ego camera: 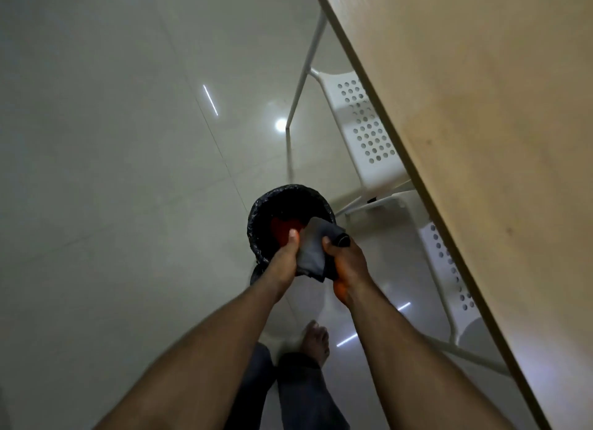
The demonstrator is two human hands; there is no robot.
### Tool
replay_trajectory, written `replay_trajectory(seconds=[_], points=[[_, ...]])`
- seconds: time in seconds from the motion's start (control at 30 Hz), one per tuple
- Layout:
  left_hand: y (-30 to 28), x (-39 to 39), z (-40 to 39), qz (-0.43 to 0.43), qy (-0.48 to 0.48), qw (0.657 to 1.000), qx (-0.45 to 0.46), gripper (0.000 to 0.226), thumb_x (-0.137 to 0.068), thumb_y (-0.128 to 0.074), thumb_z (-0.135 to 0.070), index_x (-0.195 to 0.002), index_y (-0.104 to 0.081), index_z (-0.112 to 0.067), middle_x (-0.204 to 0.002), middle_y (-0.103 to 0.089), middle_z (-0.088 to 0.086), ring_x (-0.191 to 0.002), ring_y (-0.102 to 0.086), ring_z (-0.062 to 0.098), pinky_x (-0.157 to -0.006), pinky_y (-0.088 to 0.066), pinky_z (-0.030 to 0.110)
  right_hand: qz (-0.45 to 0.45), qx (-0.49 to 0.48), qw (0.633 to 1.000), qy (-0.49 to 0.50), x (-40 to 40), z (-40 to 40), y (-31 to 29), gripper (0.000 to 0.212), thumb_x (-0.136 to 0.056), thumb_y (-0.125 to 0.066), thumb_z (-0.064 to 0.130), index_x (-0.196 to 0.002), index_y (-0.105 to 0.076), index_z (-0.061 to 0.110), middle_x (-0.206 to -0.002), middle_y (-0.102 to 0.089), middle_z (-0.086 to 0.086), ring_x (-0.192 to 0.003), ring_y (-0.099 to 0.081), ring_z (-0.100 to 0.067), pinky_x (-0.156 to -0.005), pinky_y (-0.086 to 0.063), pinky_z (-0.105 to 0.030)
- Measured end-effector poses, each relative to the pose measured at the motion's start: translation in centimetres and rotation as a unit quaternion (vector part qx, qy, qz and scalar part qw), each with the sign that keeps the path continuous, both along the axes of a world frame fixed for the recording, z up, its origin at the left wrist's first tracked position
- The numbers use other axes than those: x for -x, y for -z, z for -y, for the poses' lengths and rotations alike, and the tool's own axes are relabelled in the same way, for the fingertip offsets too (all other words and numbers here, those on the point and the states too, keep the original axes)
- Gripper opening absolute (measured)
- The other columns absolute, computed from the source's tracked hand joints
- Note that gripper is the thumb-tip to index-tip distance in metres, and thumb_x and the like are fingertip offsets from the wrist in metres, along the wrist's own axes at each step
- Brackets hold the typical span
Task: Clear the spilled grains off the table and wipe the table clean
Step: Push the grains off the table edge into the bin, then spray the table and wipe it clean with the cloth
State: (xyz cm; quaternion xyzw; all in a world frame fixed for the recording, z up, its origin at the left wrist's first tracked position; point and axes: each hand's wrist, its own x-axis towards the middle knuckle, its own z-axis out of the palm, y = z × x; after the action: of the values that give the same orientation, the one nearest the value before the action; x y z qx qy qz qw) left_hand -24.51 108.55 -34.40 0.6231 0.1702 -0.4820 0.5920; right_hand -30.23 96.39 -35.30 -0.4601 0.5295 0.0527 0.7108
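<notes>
Both hands, left (286, 255) and right (345, 259), grip a grey cloth (313, 251) over a black-lined bin (256, 224) holding something red.

The floor (112, 141) was laid in large pale glossy tiles with thin grout lines running across it. A round ceiling light was reflected on the tiles as a bright spot (280, 124), with short bright streaks (210, 100) nearby and more near the lower right. Two white chairs (365, 131) with perforated seats and thin white tube legs stood tucked partly beneath the light wooden top at the right. The room was dim overall, and no walls or windows appeared.
</notes>
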Motion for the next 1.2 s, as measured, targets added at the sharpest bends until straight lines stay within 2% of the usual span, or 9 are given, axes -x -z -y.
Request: replay_trajectory(seconds=[0.07,0.17,0.33,0.47,0.67,0.8,0.97,1.1,1.2], points=[[-1.1,0.1,-1.0,-0.029,0.051,0.995,-0.076,0.076,-0.113,-0.017,-0.053,-0.123,-0.070,0.000,-0.091,-0.072,0.010,-0.054,-0.065,-0.006,-0.071,-0.057,0.042,0.027,-0.022,0.999,-0.013,-0.2,0.0,-2.6,0.036,-0.100,-0.069,0.015,-0.136,-0.066,0.011,-0.127,-0.074,-0.014,-0.115,-0.072,-0.033,-0.098,-0.059,-0.053],[-3.5,-0.3,-2.3,-0.022,0.063,0.989,-0.134,0.077,-0.109,-0.024,-0.066,-0.121,-0.073,-0.008,-0.075,-0.074,0.007,-0.054,-0.065,0.014,-0.053,-0.048,0.028,0.044,-0.042,0.998,-0.002,-0.3,0.3,-7.0,0.033,-0.102,-0.065,0.014,-0.134,-0.067,0.009,-0.125,-0.075,-0.014,-0.116,-0.072,-0.033,-0.090,-0.059,-0.046],[-13.8,-1.9,-3.8,0.059,0.019,0.991,-0.123,0.046,-0.106,-0.049,-0.058,-0.115,-0.074,-0.020,-0.116,-0.075,0.007,-0.094,-0.070,0.021,-0.071,-0.050,0.030,0.069,-0.047,0.996,-0.011,0.5,-0.5,-16.3,0.028,-0.102,-0.058,0.008,-0.126,-0.069,0.016,-0.119,-0.078,-0.010,-0.112,-0.073,-0.028,-0.086,-0.059,-0.040],[-24.6,-3.5,-4.9,0.135,0.064,0.985,-0.088,0.029,-0.106,-0.059,-0.041,-0.108,-0.075,-0.017,-0.103,-0.076,0.007,-0.079,-0.070,0.017,-0.068,-0.051,0.030,0.098,-0.066,0.993,-0.025,0.4,-1.3,-25.7,0.031,-0.099,-0.058,0.005,-0.125,-0.071,0.016,-0.115,-0.079,-0.011,-0.107,-0.076,-0.030,-0.085,-0.060,-0.044],[-34.8,-6.8,-5.6,0.223,0.088,0.968,-0.078,0.029,-0.104,-0.065,-0.031,-0.126,-0.070,-0.012,-0.108,-0.076,0.010,-0.085,-0.075,0.020,-0.065,-0.054,0.027,0.134,-0.071,0.987,-0.054,-1.7,-2.0,-35.3,0.034,-0.098,-0.058,0.003,-0.128,-0.068,0.016,-0.117,-0.078,-0.013,-0.106,-0.077,-0.028,-0.085,-0.061,-0.042],[-38.4,-10.3,-6.3,0.231,0.082,0.969,-0.040,0.020,-0.106,-0.062,-0.027,-0.117,-0.071,-0.012,-0.106,-0.076,0.015,-0.077,-0.072,0.018,-0.064,-0.057,0.030,0.130,-0.052,0.989,-0.042,-5.2,-2.4,-38.9,0.031,-0.098,-0.058,0.002,-0.124,-0.067,0.016,-0.116,-0.077,-0.016,-0.107,-0.076,-0.032,-0.084,-0.062,-0.043],[-39.4,-17.8,-6.9,0.236,0.112,0.965,-0.004,0.022,-0.105,-0.064,-0.027,-0.117,-0.072,-0.010,-0.099,-0.074,0.011,-0.078,-0.070,0.020,-0.073,-0.057,0.039,0.129,-0.028,0.991,-0.004,-11.8,-3.8,-41.6,0.032,-0.095,-0.057,0.000,-0.124,-0.066,0.010,-0.111,-0.076,-0.022,-0.086,-0.078,-0.031,-0.058,-0.060,-0.033],[-40.8,-24.3,-7.7,0.294,0.159,0.942,0.004,0.036,-0.099,-0.072,-0.032,-0.133,-0.066,-0.022,-0.099,-0.073,0.005,-0.089,-0.073,0.021,-0.079,-0.063,0.040,0.147,-0.006,0.989,0.030,-17.6,-5.7,-43.4,0.040,-0.094,-0.059,0.008,-0.134,-0.064,0.006,-0.111,-0.077,-0.022,-0.094,-0.077,-0.039,-0.072,-0.063,-0.046],[-42.9,-29.1,-8.7,0.360,0.209,0.909,-0.017,0.044,-0.095,-0.075,-0.039,-0.136,-0.063,-0.028,-0.104,-0.071,-0.001,-0.094,-0.071,0.018,-0.077,-0.063,0.033,0.160,-0.004,0.985,0.062,-22.0,-7.0,-45.2,0.033,-0.099,-0.059,0.020,-0.128,-0.065,0.007,-0.104,-0.080,-0.016,-0.087,-0.079,-0.033,-0.066,-0.063,-0.041]])
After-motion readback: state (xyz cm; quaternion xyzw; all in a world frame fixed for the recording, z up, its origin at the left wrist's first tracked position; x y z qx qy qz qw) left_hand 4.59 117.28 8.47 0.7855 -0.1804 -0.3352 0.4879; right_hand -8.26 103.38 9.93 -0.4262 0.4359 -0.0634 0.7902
